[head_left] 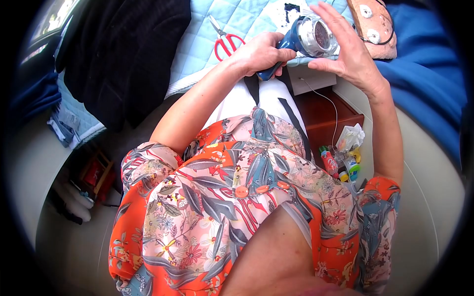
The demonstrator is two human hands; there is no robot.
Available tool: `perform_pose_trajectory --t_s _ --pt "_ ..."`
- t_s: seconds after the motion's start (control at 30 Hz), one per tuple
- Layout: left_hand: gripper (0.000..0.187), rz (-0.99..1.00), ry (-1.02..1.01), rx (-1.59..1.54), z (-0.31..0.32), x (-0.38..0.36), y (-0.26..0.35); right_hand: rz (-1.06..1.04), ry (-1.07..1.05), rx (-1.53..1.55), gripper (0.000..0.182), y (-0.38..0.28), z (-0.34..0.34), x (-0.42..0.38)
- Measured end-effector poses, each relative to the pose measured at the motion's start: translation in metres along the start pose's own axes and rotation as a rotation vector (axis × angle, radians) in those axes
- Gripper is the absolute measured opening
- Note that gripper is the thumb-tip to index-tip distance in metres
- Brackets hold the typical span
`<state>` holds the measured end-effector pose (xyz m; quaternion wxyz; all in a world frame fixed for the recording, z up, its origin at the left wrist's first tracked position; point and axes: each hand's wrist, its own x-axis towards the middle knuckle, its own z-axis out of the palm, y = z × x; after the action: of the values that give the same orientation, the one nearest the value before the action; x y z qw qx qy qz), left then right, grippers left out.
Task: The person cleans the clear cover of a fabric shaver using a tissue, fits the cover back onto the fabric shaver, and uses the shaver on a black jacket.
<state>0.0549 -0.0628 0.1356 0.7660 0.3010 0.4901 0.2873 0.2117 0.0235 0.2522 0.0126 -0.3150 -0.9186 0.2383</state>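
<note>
My left hand [266, 53] is wrapped around the dark blue handle of what looks like a fabric shaver [290, 43]. Its round clear head faces up and to the right, with a dark disc inside. Beside that head my right hand [349, 58] is held open, thumb apart from the stretched fingers, which come right to the clear rim. Red-handled scissors [228, 43] lie on the light blue quilted cover [202, 61] left of the shaver. Behind the shaver is a white cloth with black patches [276, 16].
Black cloth [123, 54] drapes over the quilt at left. At right lie a pinkish plush item [371, 15] with a black cord and blue bedding [419, 49]. A reddish-brown wooden cabinet [326, 116], a thin white cable and several small bottles [330, 160] are below.
</note>
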Motion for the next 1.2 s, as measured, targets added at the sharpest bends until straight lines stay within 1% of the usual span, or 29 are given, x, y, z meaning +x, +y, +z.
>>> perform_pose_trajectory --t_s 0.03,0.1,0.2,0.3,0.4,0.5,0.6,0.8,0.9,1.0,1.2 --pt "0.026 0.007 0.003 -0.005 0.000 0.001 -0.001 0.069 0.018 0.029 0.080 -0.004 -0.001 -0.001" --pt "0.026 0.008 0.027 0.005 -0.001 0.000 0.000 0.117 0.023 0.085 0.077 0.004 -0.001 -0.002" --pt "0.025 0.019 0.049 0.018 0.001 -0.002 0.003 0.200 0.009 0.185 0.073 0.027 0.026 -0.011" --pt "0.026 0.017 0.059 0.034 0.001 0.000 0.000 0.136 0.048 0.089 0.075 0.029 0.027 -0.010" --pt "0.027 0.010 0.059 0.032 0.002 0.002 0.001 0.175 -0.019 0.088 0.076 0.026 0.019 -0.007" --pt "0.029 0.010 0.046 0.017 0.002 0.000 0.003 0.085 0.014 0.069 0.074 0.029 0.017 -0.007" --pt "0.030 0.004 0.034 0.010 0.002 -0.001 0.004 0.046 -0.022 0.113 0.072 0.032 0.013 -0.005" --pt "0.029 0.001 -0.007 0.024 -0.001 0.001 -0.001 -0.082 -0.081 0.063 0.073 0.036 0.005 -0.002" --pt "0.028 -0.002 -0.020 0.013 -0.001 0.001 -0.002 -0.109 -0.143 0.099 0.073 0.033 0.003 0.001" --pt "0.026 0.001 -0.023 0.001 -0.001 0.001 -0.003 -0.148 -0.105 0.054 0.072 0.033 0.005 0.000" --pt "0.025 -0.024 -0.039 -0.021 -0.002 0.002 0.002 -0.143 -0.144 0.043 0.072 0.040 0.006 0.005"
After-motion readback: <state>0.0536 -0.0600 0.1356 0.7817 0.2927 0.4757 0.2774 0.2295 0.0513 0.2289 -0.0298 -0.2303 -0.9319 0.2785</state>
